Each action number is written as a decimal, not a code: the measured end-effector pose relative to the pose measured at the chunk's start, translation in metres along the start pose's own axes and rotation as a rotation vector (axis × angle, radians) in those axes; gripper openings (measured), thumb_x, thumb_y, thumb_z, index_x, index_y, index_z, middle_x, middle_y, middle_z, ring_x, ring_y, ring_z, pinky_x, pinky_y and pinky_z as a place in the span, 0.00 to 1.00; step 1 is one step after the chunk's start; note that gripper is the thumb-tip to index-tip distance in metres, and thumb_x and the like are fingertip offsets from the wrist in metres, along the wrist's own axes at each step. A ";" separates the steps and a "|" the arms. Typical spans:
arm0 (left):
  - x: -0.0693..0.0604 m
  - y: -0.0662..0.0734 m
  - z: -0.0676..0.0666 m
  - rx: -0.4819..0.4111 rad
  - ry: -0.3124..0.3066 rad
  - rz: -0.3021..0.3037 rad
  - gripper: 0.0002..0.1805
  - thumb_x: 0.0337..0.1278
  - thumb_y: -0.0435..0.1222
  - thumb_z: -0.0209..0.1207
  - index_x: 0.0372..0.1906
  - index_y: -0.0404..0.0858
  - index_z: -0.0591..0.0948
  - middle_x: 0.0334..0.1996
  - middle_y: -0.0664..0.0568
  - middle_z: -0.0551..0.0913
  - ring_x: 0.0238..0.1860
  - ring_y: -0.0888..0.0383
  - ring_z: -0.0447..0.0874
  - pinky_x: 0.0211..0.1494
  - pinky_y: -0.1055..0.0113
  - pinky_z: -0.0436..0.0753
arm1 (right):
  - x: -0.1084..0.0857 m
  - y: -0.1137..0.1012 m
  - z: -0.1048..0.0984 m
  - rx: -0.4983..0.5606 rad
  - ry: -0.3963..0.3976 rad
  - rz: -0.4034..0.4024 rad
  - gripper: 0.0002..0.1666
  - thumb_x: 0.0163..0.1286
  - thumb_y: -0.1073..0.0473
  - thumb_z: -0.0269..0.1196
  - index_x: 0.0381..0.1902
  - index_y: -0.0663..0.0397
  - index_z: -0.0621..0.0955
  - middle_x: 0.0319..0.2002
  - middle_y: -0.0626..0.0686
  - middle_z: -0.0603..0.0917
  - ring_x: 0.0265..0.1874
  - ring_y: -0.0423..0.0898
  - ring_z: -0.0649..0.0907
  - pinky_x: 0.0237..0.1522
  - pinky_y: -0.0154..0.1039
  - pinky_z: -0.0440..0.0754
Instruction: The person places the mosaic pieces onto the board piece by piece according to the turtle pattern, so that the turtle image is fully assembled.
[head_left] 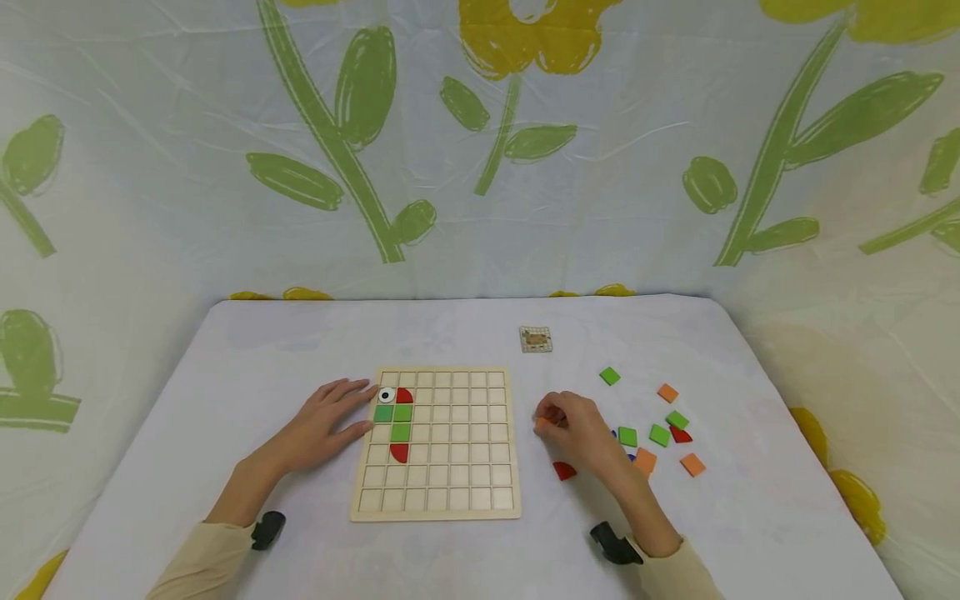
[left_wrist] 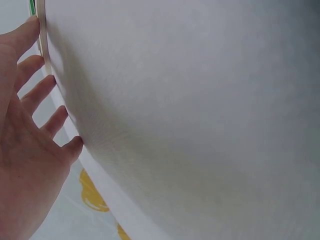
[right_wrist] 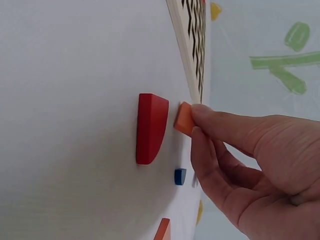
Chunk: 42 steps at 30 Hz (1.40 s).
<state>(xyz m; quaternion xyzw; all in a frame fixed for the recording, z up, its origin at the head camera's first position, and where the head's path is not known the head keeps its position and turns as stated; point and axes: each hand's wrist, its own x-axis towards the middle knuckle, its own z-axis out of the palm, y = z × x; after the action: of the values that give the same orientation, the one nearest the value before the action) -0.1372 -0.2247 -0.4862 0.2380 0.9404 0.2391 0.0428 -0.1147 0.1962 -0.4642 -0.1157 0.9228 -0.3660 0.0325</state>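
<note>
a gridded board (head_left: 480, 476) on the bench (head_left: 450, 329), partly filled. six cells toward its left side carry pieces: a white eye tile (head_left: 386, 395), two red quarter-rounds (head_left: 399, 453) and three green tiles (head_left: 401, 432); the other cells are bare, so the work is judged to be at an early stage. left over, to the right of the board, are loose pieces (head_left: 660, 435) in green, orange, red and blue, some partly hidden by the right arm. the right hand (head_left: 588, 429) has a narrow grip, holding an orange tile (right_wrist: 184, 119) between thumb and fingers just right of the board, not yet set in a cell; whether the tile touches the bench cannot be told. the left hand (head_left: 322, 425) lies wide, fingers spread, fingertips at the board's left edge.
</note>
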 end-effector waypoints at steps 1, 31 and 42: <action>0.000 0.000 0.000 -0.002 -0.002 -0.001 0.33 0.73 0.49 0.61 0.76 0.42 0.70 0.75 0.41 0.67 0.76 0.34 0.55 0.73 0.32 0.59 | 0.000 0.000 -0.001 0.004 0.002 -0.004 0.08 0.65 0.68 0.73 0.38 0.56 0.83 0.34 0.46 0.81 0.35 0.42 0.80 0.42 0.36 0.84; 0.000 0.003 0.000 -0.001 0.005 -0.003 0.33 0.72 0.47 0.62 0.76 0.40 0.71 0.75 0.40 0.68 0.76 0.34 0.55 0.74 0.33 0.58 | 0.024 -0.042 0.038 0.164 0.060 -0.201 0.05 0.67 0.65 0.72 0.37 0.58 0.84 0.34 0.49 0.84 0.34 0.44 0.83 0.38 0.34 0.85; 0.000 0.001 0.000 -0.005 -0.001 -0.019 0.33 0.72 0.49 0.61 0.76 0.42 0.71 0.75 0.42 0.67 0.77 0.35 0.55 0.74 0.33 0.58 | 0.032 -0.061 0.059 0.228 0.015 -0.232 0.04 0.68 0.65 0.71 0.38 0.58 0.85 0.35 0.49 0.85 0.32 0.43 0.83 0.37 0.33 0.84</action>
<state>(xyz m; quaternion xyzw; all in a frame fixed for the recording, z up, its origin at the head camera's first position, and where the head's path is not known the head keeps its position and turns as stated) -0.1368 -0.2238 -0.4861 0.2290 0.9420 0.2409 0.0461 -0.1252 0.1060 -0.4646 -0.2144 0.8559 -0.4706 -0.0039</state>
